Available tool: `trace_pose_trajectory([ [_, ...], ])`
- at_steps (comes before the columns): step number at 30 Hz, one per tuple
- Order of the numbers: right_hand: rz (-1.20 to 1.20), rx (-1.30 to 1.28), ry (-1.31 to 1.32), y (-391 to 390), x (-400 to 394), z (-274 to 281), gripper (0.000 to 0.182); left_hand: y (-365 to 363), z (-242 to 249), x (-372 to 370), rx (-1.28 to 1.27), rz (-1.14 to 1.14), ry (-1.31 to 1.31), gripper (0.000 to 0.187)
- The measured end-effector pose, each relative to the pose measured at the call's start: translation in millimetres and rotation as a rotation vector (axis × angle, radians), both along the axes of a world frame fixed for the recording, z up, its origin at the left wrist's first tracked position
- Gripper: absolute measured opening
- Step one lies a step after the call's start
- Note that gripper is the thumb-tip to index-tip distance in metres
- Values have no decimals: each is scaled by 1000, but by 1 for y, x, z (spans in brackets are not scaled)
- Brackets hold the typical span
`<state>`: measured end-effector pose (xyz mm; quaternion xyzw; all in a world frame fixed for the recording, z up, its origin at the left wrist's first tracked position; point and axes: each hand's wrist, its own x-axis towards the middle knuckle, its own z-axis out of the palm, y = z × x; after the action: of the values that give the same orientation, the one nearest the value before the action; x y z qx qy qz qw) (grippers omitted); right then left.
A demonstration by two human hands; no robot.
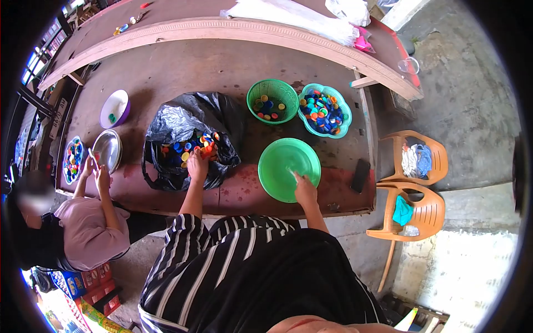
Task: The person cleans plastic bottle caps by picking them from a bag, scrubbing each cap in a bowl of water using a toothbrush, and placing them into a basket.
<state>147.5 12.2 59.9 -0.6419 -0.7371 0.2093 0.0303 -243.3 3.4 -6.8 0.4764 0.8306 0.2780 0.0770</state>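
My left hand (197,166) reaches into the mouth of a black plastic bag (166,119), its fingers closed around red-orange bottle caps (209,149). More caps in blue, yellow and orange lie in the bag. Over the light green basin (280,161) on the table's front part is my right hand (305,190), with its fingers pinched on a small pale object (293,174) too small to name. Liquid seems to lie in the basin. Behind it stand a green basket (273,89) with several caps and a turquoise basket (346,114) full of mostly blue and orange caps.
A person (91,227) at the left holds something beside a metal bowl (114,145). Near it are a purple bowl (123,115) and a tray of caps (73,160). A dark phone (360,176) lies at the table's right; orange chairs (436,158) stand beyond.
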Motion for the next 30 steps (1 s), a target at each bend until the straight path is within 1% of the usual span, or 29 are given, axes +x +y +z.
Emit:
trace_pose_trajectory([
  [2,107,-58,148,4,6,-13,47,2,3,-1,1,3,-17,29],
  [3,29,5,149,4,4,-16,45,2,1,-1,2,7,-26,29],
  [5,-125,130,153,3,0,-22,41,0,-4,-3,132,10,-50,29],
  [8,45,12,107,11,13,-37,33,-5,-2,-8,308,14,-38,27],
  [11,24,74,243,11,13,-39,35,-12,21,-3,411,49,-81,23],
  [14,25,19,34,8,9,-10,36,-19,61,16,492,90,-172,21],
  [15,78,-36,38,9,13,-14,36,-21,81,29,512,91,-212,22],
  [16,70,-12,84,6,15,-12,37,-25,100,42,530,92,-250,23],
  [17,62,14,132,3,13,-6,38,-28,118,57,523,30,-324,23],
  [18,52,40,183,0,11,1,39,-25,108,69,593,-57,-589,18],
  [20,-10,76,279,-6,9,17,43,-25,120,107,625,-205,-955,16],
  [21,-43,96,325,-10,8,27,45,-24,124,129,568,-187,-1233,18],
  [22,-1,124,378,-14,8,37,45,-23,125,147,500,-167,-1510,20],
  [24,83,182,479,-26,7,60,47,-15,95,170,425,-226,-1788,23],
  [25,92,210,533,-33,4,73,48,-13,91,179,335,-246,-1777,24],
  [26,122,240,599,-38,4,78,48,-11,86,191,302,-259,-1788,23],
  [28,195,199,544,-43,10,82,51,-10,80,206,247,-304,-1865,23],
  [30,112,187,470,-41,20,70,53,-11,73,216,182,-280,-1857,22],
])
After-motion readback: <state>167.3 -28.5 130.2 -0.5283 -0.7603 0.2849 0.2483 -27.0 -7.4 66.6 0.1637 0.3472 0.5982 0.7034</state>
